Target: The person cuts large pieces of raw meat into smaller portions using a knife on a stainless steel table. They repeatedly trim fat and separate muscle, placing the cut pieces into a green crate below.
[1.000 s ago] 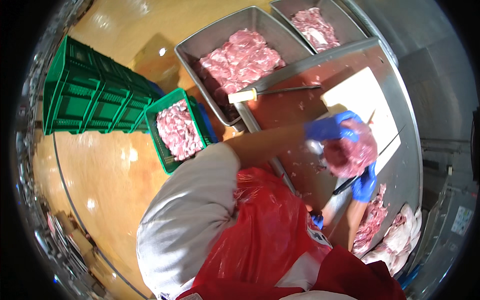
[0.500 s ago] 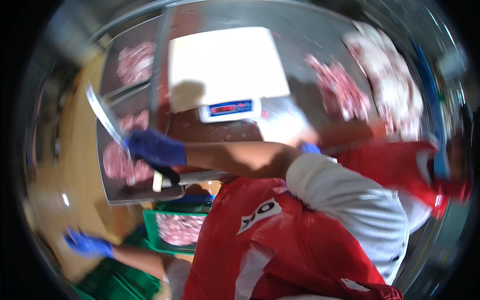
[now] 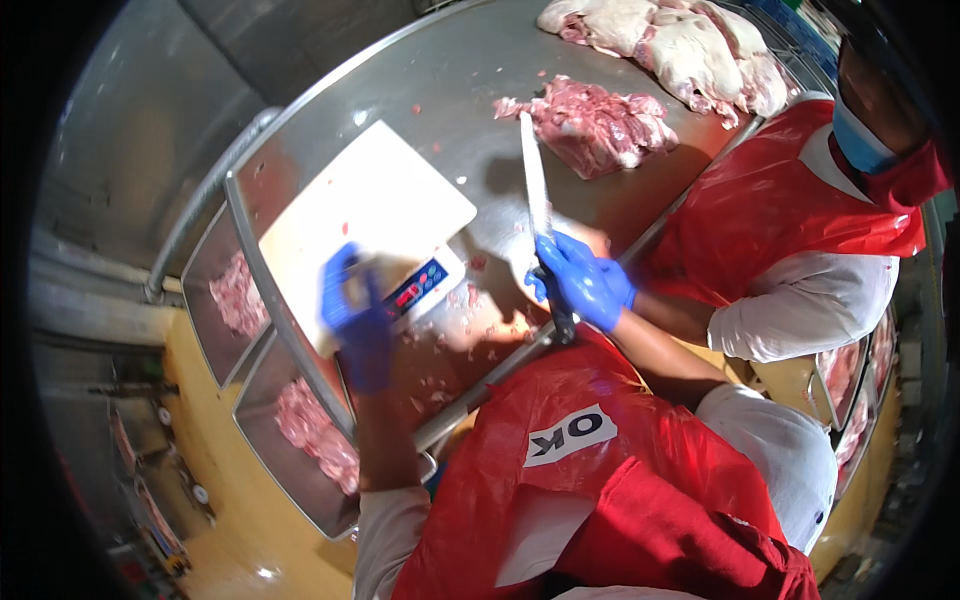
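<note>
The right hand (image 3: 585,285) in a blue glove is wrapped tight around the dark handle of a long knife (image 3: 536,195), blade pointing away across the steel table (image 3: 420,60). The left hand (image 3: 358,320), also gloved in blue, hangs over the near edge of the white scale (image 3: 365,215); it is blurred, so I cannot tell whether its fingers are spread or curled, and it seems to hold nothing.

The risk, as I judge it, is the bare blade standing between the two hands: a quick reach by the left hand across the scale could meet the edge. The wet table, strewn with small scraps of meat (image 3: 470,330), could also let a glove slip on the handle.

The knife lies right of the scale, its tip near the pile of pink meat (image 3: 595,125) farther out. Beyond that rest larger pale cuts (image 3: 670,45). To the right stands another person in a red apron (image 3: 790,215), close to the blade's side
</note>
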Action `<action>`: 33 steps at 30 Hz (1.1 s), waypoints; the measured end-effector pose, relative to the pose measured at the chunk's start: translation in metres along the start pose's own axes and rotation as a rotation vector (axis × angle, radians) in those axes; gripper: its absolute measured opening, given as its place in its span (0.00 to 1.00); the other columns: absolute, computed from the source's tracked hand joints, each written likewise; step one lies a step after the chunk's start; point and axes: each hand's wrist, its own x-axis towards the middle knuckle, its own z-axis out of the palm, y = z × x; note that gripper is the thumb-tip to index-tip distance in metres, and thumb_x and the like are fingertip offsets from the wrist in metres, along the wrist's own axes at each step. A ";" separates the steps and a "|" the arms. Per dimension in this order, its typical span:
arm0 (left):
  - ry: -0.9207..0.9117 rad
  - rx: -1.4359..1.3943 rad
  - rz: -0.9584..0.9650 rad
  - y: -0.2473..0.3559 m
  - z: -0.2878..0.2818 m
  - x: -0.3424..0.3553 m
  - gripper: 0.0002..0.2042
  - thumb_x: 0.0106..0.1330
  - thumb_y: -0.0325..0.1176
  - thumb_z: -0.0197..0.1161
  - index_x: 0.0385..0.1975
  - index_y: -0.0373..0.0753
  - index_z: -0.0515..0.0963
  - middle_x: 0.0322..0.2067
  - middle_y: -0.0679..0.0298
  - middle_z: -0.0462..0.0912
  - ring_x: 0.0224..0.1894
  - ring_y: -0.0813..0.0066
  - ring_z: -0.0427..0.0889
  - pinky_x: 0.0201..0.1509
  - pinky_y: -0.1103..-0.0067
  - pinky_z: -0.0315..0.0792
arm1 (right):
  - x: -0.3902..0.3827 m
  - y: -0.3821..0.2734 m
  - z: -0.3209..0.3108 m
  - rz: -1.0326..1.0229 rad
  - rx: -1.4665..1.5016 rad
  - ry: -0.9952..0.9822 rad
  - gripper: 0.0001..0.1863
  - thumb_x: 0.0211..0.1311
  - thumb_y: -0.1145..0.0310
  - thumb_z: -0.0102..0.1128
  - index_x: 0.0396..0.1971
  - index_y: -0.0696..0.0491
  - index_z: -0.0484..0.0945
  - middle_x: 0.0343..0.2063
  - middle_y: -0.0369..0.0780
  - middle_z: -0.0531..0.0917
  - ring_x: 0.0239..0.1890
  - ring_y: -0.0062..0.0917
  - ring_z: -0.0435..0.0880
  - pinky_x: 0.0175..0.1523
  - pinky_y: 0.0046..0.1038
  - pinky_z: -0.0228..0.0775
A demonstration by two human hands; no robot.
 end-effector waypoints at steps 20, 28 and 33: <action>-0.900 0.554 0.363 0.013 0.540 -0.036 0.25 0.55 0.41 0.65 0.57 0.56 0.77 0.74 0.57 0.51 0.75 0.42 0.46 0.64 0.32 0.48 | 0.019 0.029 -0.209 -0.211 0.105 0.463 0.12 0.78 0.63 0.44 0.41 0.56 0.73 0.26 0.35 0.79 0.23 0.16 0.76 0.30 0.19 0.70; -0.851 0.380 0.604 -0.076 0.523 0.028 0.15 0.56 0.34 0.67 0.45 0.55 0.80 0.71 0.61 0.60 0.75 0.41 0.48 0.61 0.30 0.50 | 0.036 0.040 -0.272 -0.155 0.086 0.547 0.11 0.77 0.65 0.46 0.39 0.56 0.74 0.25 0.34 0.79 0.24 0.14 0.76 0.30 0.19 0.70; -1.024 0.402 -0.100 -0.123 0.529 0.147 0.17 0.62 0.40 0.62 0.51 0.47 0.79 0.65 0.54 0.70 0.68 0.49 0.66 0.69 0.58 0.63 | 0.046 0.050 -0.276 -0.103 0.135 0.506 0.13 0.78 0.63 0.45 0.36 0.55 0.74 0.23 0.33 0.77 0.23 0.15 0.74 0.30 0.19 0.69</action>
